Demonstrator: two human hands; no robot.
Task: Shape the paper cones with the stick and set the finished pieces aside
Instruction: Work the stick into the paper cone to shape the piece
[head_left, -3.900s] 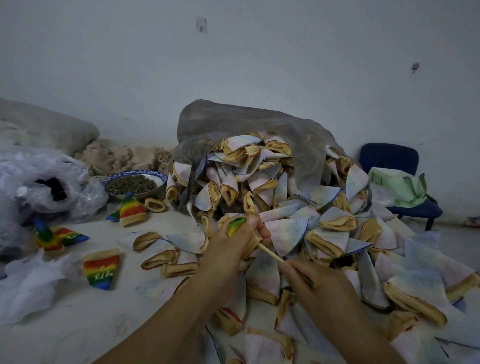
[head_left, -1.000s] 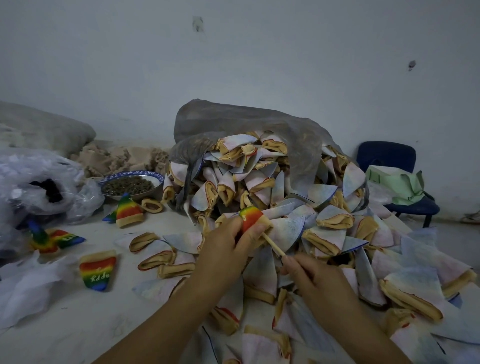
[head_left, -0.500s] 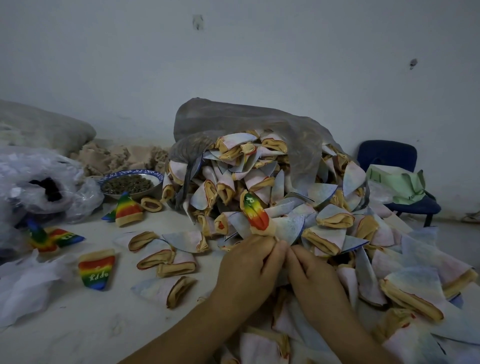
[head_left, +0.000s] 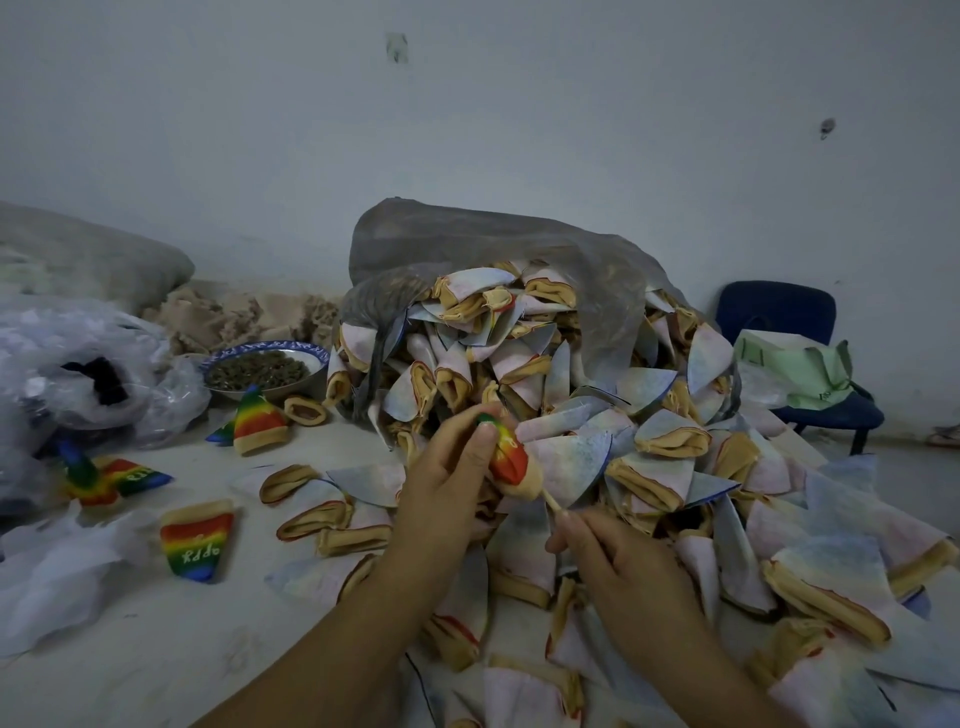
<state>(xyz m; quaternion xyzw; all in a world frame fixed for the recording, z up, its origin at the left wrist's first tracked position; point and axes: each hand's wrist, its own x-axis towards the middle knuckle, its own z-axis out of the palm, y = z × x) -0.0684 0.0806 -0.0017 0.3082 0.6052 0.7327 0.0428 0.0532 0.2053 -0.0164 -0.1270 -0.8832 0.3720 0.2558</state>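
Observation:
My left hand (head_left: 447, 483) grips a rainbow-coloured cone (head_left: 506, 457) with a tan rim, its tip pointing up and left under my thumb. A thin pale stick (head_left: 551, 502) enters the cone's open end, and my right hand (head_left: 613, 561) pinches the stick's lower part. Both hands work just in front of a big heap of pale inside-out cones (head_left: 597, 395) spilling from a grey plastic bag (head_left: 467, 244). Finished rainbow cones lie to the left: one with lettering (head_left: 196, 540), a pair (head_left: 111, 475), and one upright (head_left: 257, 421).
A blue-rimmed bowl (head_left: 311, 353) of dark bits stands left of the heap. Crumpled clear plastic bags (head_left: 67, 374) fill the far left. A blue chair (head_left: 779, 317) with a green bag (head_left: 800, 374) stands at the right wall. Loose cones cover the surface around my forearms.
Half a second ago both hands were low and together with the rainbow cone sticking up above them. Now my left hand has lifted the cone and the stick shows again at its open end.

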